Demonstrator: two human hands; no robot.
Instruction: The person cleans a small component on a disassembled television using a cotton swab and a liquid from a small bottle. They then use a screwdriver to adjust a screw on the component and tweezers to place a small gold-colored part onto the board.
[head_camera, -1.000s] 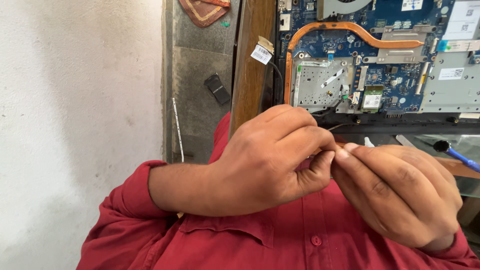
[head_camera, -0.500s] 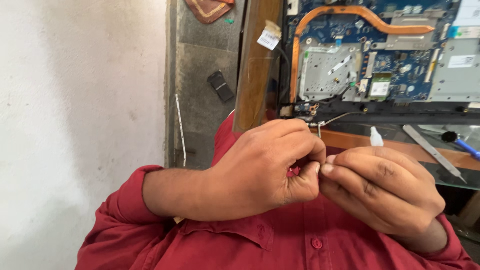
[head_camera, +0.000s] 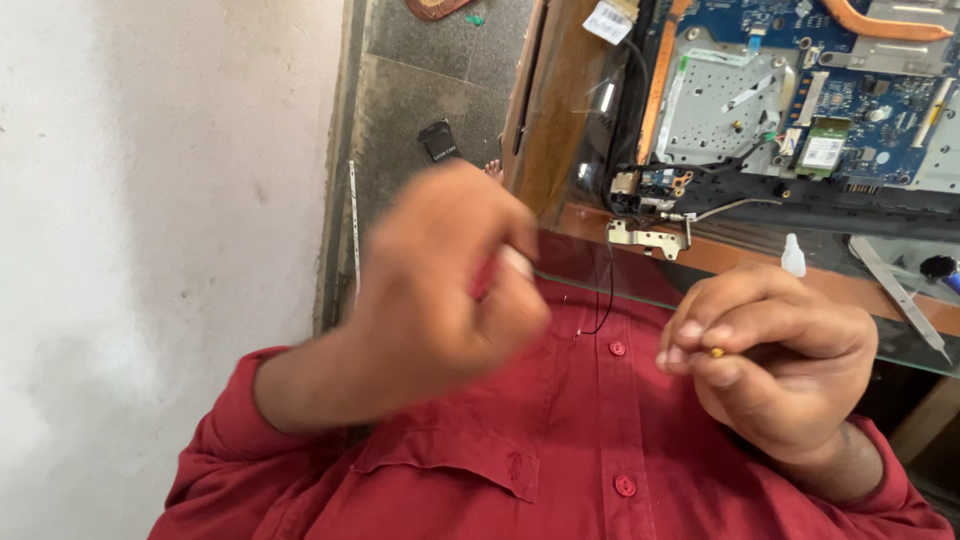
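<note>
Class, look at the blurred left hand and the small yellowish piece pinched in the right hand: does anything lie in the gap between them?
Nothing solid blocks it. Between the left hand and the yellowish piece in the right hand there is only the red shirt behind, with a thin black wire hanging across the gap.

A white rectangular label (head_camera: 607, 21) with dark print lies tilted at the top of the wooden desk edge (head_camera: 548, 130), just beside the opened laptop's blue circuit board (head_camera: 880, 100). On that board, a small green wireless card carries a white rectangular sticker (head_camera: 823, 151) with fine dark print. Down on the grey floor (head_camera: 420, 80), a small black rectangular tag (head_camera: 439, 141) with faint pale print lies tilted, well apart from the desk. No screens or signs are visible.
</note>
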